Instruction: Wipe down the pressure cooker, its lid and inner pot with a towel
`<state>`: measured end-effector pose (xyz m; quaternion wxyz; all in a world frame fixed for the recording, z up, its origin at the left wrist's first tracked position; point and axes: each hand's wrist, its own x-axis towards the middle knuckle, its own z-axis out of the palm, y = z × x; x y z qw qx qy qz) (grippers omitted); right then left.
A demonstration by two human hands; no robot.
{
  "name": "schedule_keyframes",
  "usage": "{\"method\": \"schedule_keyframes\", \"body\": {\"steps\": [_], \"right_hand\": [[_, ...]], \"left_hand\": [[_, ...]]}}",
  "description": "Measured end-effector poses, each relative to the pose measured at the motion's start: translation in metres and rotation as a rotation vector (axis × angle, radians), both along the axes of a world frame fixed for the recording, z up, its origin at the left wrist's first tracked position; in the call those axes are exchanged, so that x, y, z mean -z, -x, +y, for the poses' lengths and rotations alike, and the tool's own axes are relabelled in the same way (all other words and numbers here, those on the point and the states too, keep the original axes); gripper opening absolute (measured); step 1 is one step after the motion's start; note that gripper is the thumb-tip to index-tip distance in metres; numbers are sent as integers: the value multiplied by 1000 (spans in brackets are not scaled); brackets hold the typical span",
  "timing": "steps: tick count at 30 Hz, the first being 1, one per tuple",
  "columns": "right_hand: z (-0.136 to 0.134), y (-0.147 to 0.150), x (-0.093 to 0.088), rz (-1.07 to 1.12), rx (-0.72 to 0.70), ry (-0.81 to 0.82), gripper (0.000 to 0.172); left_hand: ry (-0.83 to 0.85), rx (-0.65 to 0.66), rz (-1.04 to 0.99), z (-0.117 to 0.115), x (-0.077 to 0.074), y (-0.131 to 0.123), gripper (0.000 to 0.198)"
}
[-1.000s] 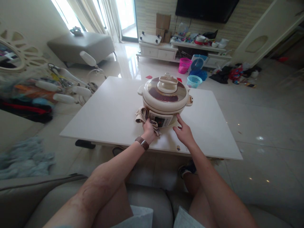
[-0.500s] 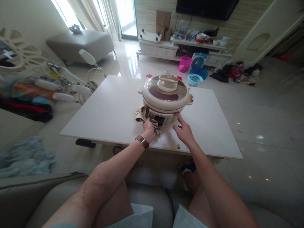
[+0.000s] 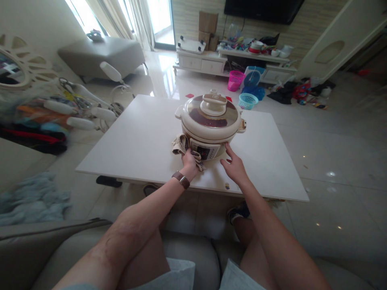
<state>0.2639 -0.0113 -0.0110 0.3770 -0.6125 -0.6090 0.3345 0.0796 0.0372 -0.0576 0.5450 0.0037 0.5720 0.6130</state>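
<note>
A cream electric pressure cooker (image 3: 208, 135) stands upright on the white table (image 3: 145, 133), its lid (image 3: 215, 114) closed and a dark control panel on its front. My left hand (image 3: 190, 162) is closed round a crumpled cloth (image 3: 180, 144) with a dark pattern, against the cooker's lower left front beside the panel. At the cooker's lower right front, my right hand (image 3: 234, 165) has its fingers apart, the index fingertip touching the body. It holds nothing.
Beyond the table stand a pink basket (image 3: 235, 80), a light-blue basket (image 3: 248, 101) and a cluttered white TV cabinet (image 3: 201, 64). A lamp with white shades (image 3: 110, 72) is at the table's left. The grey sofa (image 3: 193, 257) is beneath me.
</note>
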Motion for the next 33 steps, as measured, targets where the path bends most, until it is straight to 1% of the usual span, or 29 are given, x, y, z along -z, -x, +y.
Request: {"method": "schedule_keyframes", "body": {"steps": [10, 18, 25, 33], "right_hand": [[0, 1, 1, -8, -1, 10, 89], [1, 0, 2, -20, -3, 0, 90], [0, 0, 1, -17, -11, 7, 90], [0, 0, 1, -25, -10, 6, 90]], "left_hand": [[-6, -17, 8, 0, 1, 0, 15], [1, -24, -17, -2, -6, -2, 16], [-17, -12, 0, 1, 1, 0, 13], [-13, -23, 26, 0, -3, -1, 12]]}}
